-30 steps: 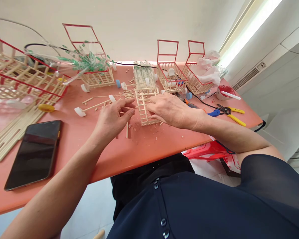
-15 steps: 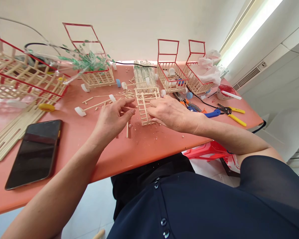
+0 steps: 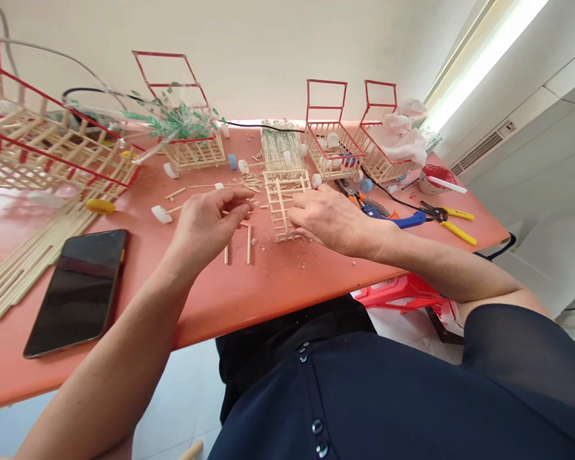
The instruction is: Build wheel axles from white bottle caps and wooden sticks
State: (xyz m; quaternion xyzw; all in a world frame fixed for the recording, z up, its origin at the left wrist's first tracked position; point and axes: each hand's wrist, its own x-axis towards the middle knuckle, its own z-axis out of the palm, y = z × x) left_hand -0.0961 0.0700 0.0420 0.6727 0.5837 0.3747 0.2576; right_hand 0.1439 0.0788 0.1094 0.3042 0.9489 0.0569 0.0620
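Observation:
My right hand (image 3: 333, 220) is closed on the right side of a small wooden stick frame (image 3: 280, 207), an open lattice standing on the orange table. Its fingertips partly hide that side. To the left, apart from the frame, my left hand (image 3: 208, 223) hovers above the table with thumb and fingers parted and nothing visible between them. Two short sticks (image 3: 249, 245) lie just below its fingertips. Behind the left hand lies a stick axle with a white wheel (image 3: 161, 214), part of it covered by the hand. Stick offcuts (image 3: 252, 183) are scattered behind the frame.
Mini stick carts with red handles (image 3: 335, 150) line the wall, one holding green-tipped glue sticks or strips (image 3: 186, 121). A phone (image 3: 79, 291) and long sticks (image 3: 22, 271) lie left. Yellow-handled pliers (image 3: 450, 220) and a red tub (image 3: 434, 180) are right.
My left hand has drawn slightly left, away from the frame, uncovering one short stick. My right hand keeps its hold on the frame. The whole view has shifted slightly.

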